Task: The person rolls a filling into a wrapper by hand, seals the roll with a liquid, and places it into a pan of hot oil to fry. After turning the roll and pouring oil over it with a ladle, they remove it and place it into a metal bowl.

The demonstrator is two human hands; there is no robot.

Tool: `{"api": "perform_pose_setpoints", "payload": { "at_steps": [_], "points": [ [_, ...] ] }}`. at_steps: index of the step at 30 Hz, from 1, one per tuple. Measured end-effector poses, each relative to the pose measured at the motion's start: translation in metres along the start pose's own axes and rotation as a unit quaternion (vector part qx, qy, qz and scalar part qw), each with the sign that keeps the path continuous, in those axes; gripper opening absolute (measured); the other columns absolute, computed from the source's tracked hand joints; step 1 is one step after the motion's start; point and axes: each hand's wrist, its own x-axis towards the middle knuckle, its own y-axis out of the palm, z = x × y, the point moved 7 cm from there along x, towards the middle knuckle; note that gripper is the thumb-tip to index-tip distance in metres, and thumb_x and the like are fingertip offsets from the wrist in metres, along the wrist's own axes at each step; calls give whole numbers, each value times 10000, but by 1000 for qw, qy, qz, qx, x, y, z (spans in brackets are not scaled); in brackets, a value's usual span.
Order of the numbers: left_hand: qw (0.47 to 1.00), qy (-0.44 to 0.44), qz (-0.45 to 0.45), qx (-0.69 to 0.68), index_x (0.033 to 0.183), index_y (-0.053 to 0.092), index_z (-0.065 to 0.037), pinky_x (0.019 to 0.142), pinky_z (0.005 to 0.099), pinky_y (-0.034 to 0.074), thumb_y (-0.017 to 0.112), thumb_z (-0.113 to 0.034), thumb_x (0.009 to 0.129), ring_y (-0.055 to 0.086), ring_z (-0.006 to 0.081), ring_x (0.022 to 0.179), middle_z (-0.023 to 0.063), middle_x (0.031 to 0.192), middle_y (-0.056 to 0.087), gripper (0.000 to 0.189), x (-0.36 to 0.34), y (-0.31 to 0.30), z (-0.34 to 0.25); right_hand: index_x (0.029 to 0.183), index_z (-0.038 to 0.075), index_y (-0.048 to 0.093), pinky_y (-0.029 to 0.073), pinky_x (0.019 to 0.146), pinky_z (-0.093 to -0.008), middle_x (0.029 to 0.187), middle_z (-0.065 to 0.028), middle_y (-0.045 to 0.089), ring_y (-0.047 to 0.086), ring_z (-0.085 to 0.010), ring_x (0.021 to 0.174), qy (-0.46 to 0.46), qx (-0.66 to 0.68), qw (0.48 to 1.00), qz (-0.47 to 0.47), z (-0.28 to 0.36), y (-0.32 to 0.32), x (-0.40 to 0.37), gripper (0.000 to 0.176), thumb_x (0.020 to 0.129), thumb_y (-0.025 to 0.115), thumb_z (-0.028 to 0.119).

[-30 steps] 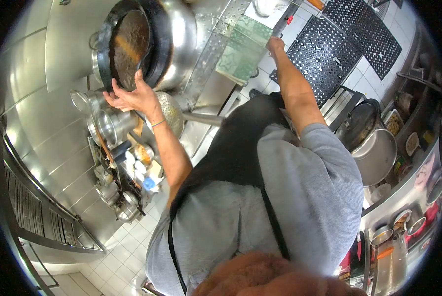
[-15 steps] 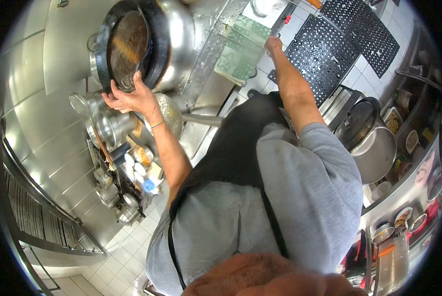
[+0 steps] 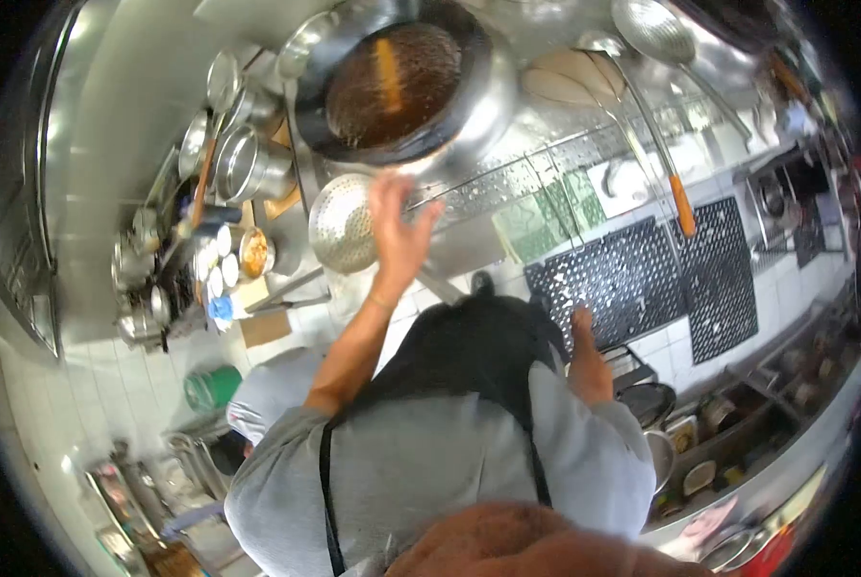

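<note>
My left hand [image 3: 401, 226] is raised just below the rim of a black wok [image 3: 320, 130], fingers spread and slightly blurred, with nothing in it. Dark brown liquid [image 3: 421, 91] lies in the wok, with a yellow-orange streak across it that may be a reflection. Left of my hand is a round perforated strainer [image 3: 342, 226], its long handle passing behind my wrist. My right hand [image 3: 581, 327] is low at my right side, over the edge of a black perforated mat [image 3: 632, 279]. Its fingers are too small and blurred to make out.
Metal pots [image 3: 252, 168] and bowls stand at the left. Beyond the wok rest an orange-handled tool [image 3: 682, 204] and a perforated ladle [image 3: 656, 34]. A person [image 3: 272, 394] and a green bin [image 3: 212, 388] are behind my left side. Another counter [image 3: 738, 423] runs along the right.
The view has turned. My left hand has come away from the wok's near edge. My right hand has drawn back from beside the green patterned surface towards my body.
</note>
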Motion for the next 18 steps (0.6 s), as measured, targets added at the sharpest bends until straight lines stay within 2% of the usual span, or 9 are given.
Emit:
{"api": "perform_pose_setpoints", "payload": {
  "at_steps": [1, 4, 6, 11, 12, 14, 15, 17, 18],
  "points": [
    [1000, -1, 24, 6, 1142, 672, -6, 936, 409, 492, 853, -69, 786, 601, 310, 1123, 162, 1202, 641, 404, -18, -4, -4, 1120, -13, 693, 533, 890, -548, 1028, -275, 709, 678, -479, 990, -6, 88, 993, -74, -32, 23, -30, 448, 936, 536, 363],
    [992, -86, 93, -20, 1006, 728, 18, 763, 326, 540, 808, -47, 850, 671, 214, 830, 115, 961, 727, 187, -70, -6, 5, 1027, -5, 703, 530, 814, -531, 957, -226, 712, 677, -436, 878, 138, 150, 978, 44, -77, 50, -94, 409, 917, 556, 361],
    [991, -110, 72, -10, 1008, 736, 20, 680, 296, 534, 799, -65, 877, 652, 158, 739, 95, 906, 730, 168, -93, -18, 14, 978, 8, 707, 528, 747, -513, 896, -195, 699, 663, -400, 801, 198, 264, 942, 65, -76, 47, -129, 359, 909, 572, 334],
    [965, -246, 70, -57, 999, 743, 11, 524, 235, 460, 771, -135, 941, 540, 35, 586, 5, 759, 682, 160, -129, -28, 31, 857, 39, 717, 522, 578, -466, 742, -116, 668, 629, -309, 610, 235, 658, 715, -17, -43, 16, -158, 251, 888, 611, 264],
    [964, -248, 73, -69, 994, 746, 10, 521, 234, 443, 766, -139, 941, 524, 37, 580, 8, 722, 669, 159, -131, -27, 34, 832, 45, 719, 520, 545, -456, 712, -100, 662, 622, -290, 571, 215, 675, 706, -22, -32, 9, -149, 234, 884, 619, 250],
    [959, -251, 83, -99, 984, 752, 8, 515, 232, 408, 756, -147, 942, 493, 41, 569, 13, 649, 643, 160, -132, -22, 38, 821, 24, 714, 521, 563, -469, 725, -146, 677, 644, -297, 599, 99, 409, 907, 35, -19, -2, -96, 251, 888, 592, 234],
    [959, -247, 87, -112, 924, 736, 11, 505, 238, 396, 751, -153, 949, 478, 39, 561, 10, 621, 614, 166, -131, -21, 36, 815, 14, 711, 521, 572, -475, 731, -169, 685, 655, -300, 613, -36, 185, 982, 23, -6, -13, -71, 261, 890, 578, 225],
    [958, -231, 96, -141, 804, 706, 18, 487, 251, 373, 740, -164, 961, 447, 37, 544, 5, 566, 554, 242, -120, -18, 31, 803, -7, 706, 522, 590, -487, 744, -214, 700, 677, -306, 641, -240, -60, 967, -62, 24, -31, -34, 281, 895, 551, 208],
    [959, -216, 108, -149, 744, 660, 13, 477, 263, 359, 735, -165, 965, 429, 40, 540, 6, 554, 534, 293, -119, -17, 33, 813, -38, 683, 520, 591, -487, 717, -218, 691, 675, -330, 642, -40, 232, 972, 4, 51, -79, -39, 299, 900, 537, 208]
  ]
}}
